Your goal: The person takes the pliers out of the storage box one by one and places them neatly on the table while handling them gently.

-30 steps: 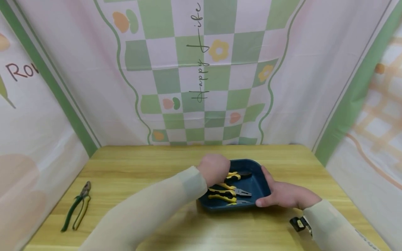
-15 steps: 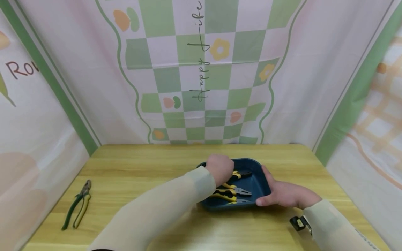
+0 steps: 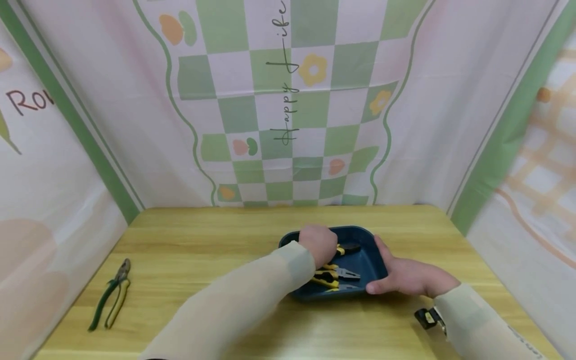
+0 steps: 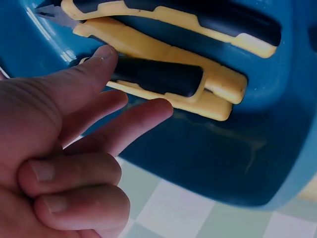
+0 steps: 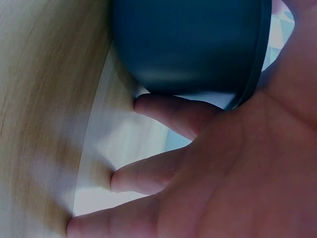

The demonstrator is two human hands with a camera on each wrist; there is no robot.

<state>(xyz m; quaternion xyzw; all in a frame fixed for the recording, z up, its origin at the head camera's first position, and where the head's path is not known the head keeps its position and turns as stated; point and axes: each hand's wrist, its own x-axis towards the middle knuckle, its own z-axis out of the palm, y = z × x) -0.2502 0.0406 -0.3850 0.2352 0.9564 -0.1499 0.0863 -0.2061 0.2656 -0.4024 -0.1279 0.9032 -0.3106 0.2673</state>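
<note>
A dark blue tray (image 3: 371, 262) sits mid-table and holds yellow-and-black pliers (image 3: 339, 272), with a second pair (image 3: 347, 248) behind them. My left hand (image 3: 320, 242) reaches down into the tray. In the left wrist view, my left hand (image 4: 130, 89) has thumb and two fingers stretched out, the thumb tip touching a pliers handle (image 4: 163, 77). The other two fingers are curled and nothing is held. My right hand (image 3: 402, 277) grips the tray's right side. Its fingers (image 5: 173, 116) curl under the rim against the tray wall (image 5: 188, 44).
A green-handled pair of pliers (image 3: 110, 295) lies alone near the wooden table's (image 3: 202, 245) left edge. Patterned cloth walls close in the back and both sides. A small black device (image 3: 427, 317) sits at my right wrist.
My left hand has moved a little to the right and deeper into the tray. My right hand keeps the same hold on the tray's side.
</note>
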